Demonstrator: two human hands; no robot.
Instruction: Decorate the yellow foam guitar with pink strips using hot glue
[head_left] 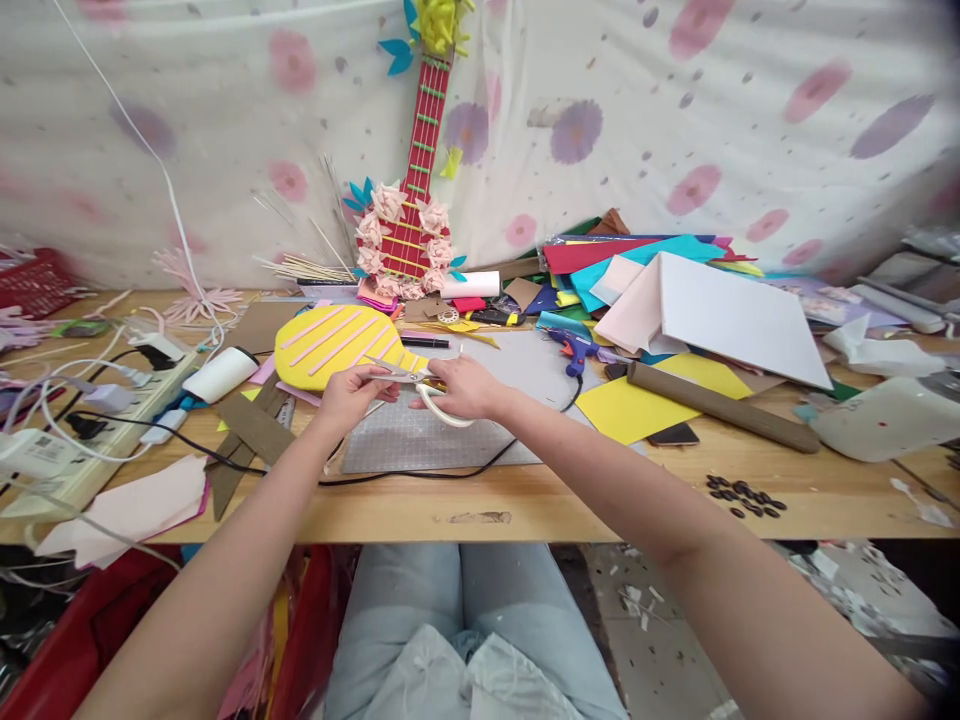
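Note:
My right hand (465, 388) grips a pair of scissors (442, 405) with white handles, its blades pointing left over the grey cutting mat (480, 440). My left hand (349, 398) is pinched closed at the blade tips; what lies between its fingers is too small to make out. Just behind that hand sits a rounded yellow piece (300, 350) crossed by slanting pale pink strips. A black pen (425, 342) rests behind the scissors. To the right of the mat's middle, a blue hot glue gun (576, 350) trails a black cord.
A red paper guitar (420, 150) with pink roses leans against the curtain. Coloured sheets and a white board (739, 315) pile up at right, near a brown roll (720, 405) and small black discs (742, 495). A power strip (112, 430) with tangled cords lies left.

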